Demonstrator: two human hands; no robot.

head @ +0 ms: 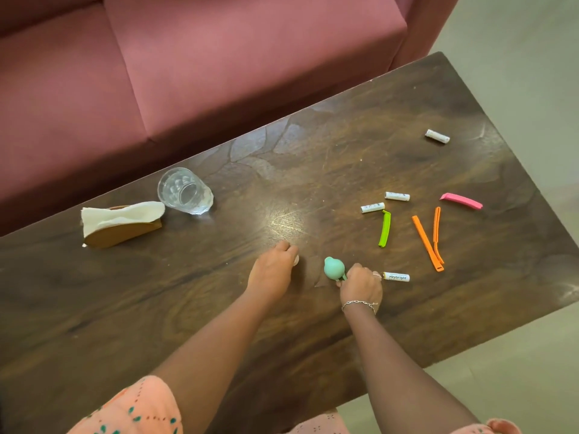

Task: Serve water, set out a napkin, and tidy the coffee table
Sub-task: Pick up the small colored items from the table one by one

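Observation:
A clear empty drinking glass (185, 191) stands at the table's back left. Beside it, a brown holder carries white napkins (122, 214). My right hand (362, 286) is closed on the green handle of a small teal round-topped object (333, 267) near the table's front middle. Just left of it, my left hand (274, 270) rests on the dark wooden coffee table (156, 308) with its fingers curled. A small pale thing shows at its fingertips, too hidden to identify. A white battery (396, 277) lies right beside my right hand.
More white batteries lie to the right (372, 207) (397, 196), and one at the far right back (437, 136). A green clip (384, 228), orange clips (427, 242) and a pink clip (461, 201) are scattered there too. A pink sofa (219, 57) runs behind the table.

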